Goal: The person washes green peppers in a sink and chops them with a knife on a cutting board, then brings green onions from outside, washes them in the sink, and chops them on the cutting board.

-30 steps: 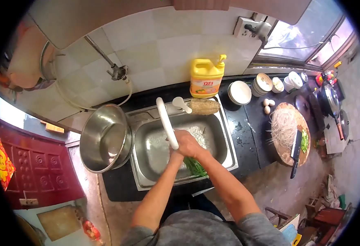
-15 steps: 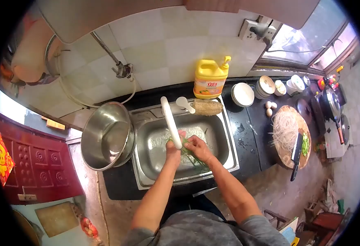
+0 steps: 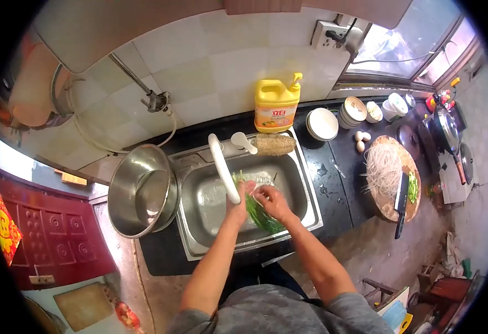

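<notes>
My left hand (image 3: 239, 204) is closed around a bunch of long, thin leafy greens (image 3: 260, 217) just below the white faucet spout (image 3: 221, 167). The greens hang down to the right inside the steel sink (image 3: 205, 217). Beside it, my right hand (image 3: 274, 202) has its fingers bent together over the bunch; what lies between its fingertips is hidden. Small loose bits lie on the sink floor.
Left of the sink stands a large steel basin (image 3: 130, 206). Behind it are a yellow detergent jug (image 3: 276, 108) and a brown scrubber (image 3: 276, 145). Bowls (image 3: 323, 123), eggs (image 3: 360, 146) and a round board (image 3: 391, 211) with noodles and a knife (image 3: 402, 200) are on the right.
The bunch has spread out and more of its leaves show, hanging lower right. My right hand has risen slightly off the stems, and the whole view has shifted a little.
</notes>
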Demonstrator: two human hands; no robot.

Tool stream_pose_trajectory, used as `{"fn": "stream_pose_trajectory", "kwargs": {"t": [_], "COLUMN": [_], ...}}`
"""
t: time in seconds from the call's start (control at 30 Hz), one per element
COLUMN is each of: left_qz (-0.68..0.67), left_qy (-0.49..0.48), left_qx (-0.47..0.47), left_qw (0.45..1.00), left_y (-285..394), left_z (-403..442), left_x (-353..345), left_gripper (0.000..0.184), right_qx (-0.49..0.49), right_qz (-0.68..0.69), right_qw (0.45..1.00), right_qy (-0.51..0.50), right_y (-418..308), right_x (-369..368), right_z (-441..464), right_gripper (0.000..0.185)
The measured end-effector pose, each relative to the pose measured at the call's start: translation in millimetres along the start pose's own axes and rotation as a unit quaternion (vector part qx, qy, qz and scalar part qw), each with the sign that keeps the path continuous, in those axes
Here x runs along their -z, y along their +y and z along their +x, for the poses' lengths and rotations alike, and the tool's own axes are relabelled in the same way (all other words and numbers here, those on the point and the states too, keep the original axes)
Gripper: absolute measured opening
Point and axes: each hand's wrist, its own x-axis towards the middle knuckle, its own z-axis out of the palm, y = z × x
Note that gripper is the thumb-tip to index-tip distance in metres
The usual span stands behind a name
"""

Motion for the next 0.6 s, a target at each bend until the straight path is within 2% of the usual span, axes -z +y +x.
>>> {"fn": "stream_pose_trajectory", "kwargs": {"t": [0.03,0.13,0.17,0.2,0.23,0.27,0.3,0.33,0.37,0.4,0.43,0.5,0.53,0.57,0.6], "left_qz": [0.004,0.261,0.267,0.267,0.41,0.31,0.193,0.076,-0.078,-0.109,-0.145,-0.177,-0.192,-0.208,-0.232], "left_qy": [0.016,0.098,0.061,0.022,0.017,0.013,0.015,0.027,0.068,0.125,0.183,0.177,0.174,0.214,0.2], "left_qx": [0.02,0.008,-0.093,-0.194,-0.297,-0.257,-0.219,-0.186,-0.112,-0.06,-0.01,-0.068,-0.097,-0.143,-0.144], "left_qw": [1.0,0.96,0.957,0.944,0.862,0.915,0.956,0.979,0.988,0.984,0.972,0.966,0.961,0.944,0.941], "left_y": [-2,-1,-26,-52,-57,-66,-75,-62,-48,-23,2,15,18,21,21], "left_z": [3,-2,5,13,13,20,27,25,14,5,-5,-9,-11,-11,-13], "left_x": [2,-5,7,21,30,35,39,30,29,19,9,17,22,24,28], "left_gripper": [0.043,0.045,0.046,0.05,0.052,0.049,0.047,0.045,0.042,0.036,0.031,0.032,0.033,0.031,0.031], "right_qx": [0.029,0.146,0.145,0.203,0.26,0.316,0.293,0.305,0.315,0.324,0.331,0.136,0.035,-0.017,-0.069], "right_qz": [0.022,0.073,0.048,-0.007,-0.062,-0.115,-0.132,-0.09,-0.049,-0.009,0.027,0.102,0.137,0.139,0.139], "right_qw": [0.999,0.986,0.988,0.979,0.964,0.942,0.943,0.944,0.944,0.942,0.943,0.985,0.99,0.99,0.986], "right_qy": [0.033,0.034,0.031,0.016,0.001,-0.014,-0.084,-0.085,-0.086,-0.087,-0.001,0.017,0.025,-0.017,-0.057], "right_y": [-2,-44,-49,-57,-65,-70,-68,-73,-77,-80,-72,-56,-47,-33,-17], "right_x": [0,-17,-29,-31,-30,-30,-32,-32,-33,-33,-40,-35,-32,-34,-36], "right_z": [0,1,8,16,23,27,29,30,29,29,26,11,4,-1,-4], "right_gripper": [0.04,0.038,0.035,0.037,0.038,0.041,0.048,0.046,0.045,0.043,0.036,0.029,0.029,0.034,0.041]}}
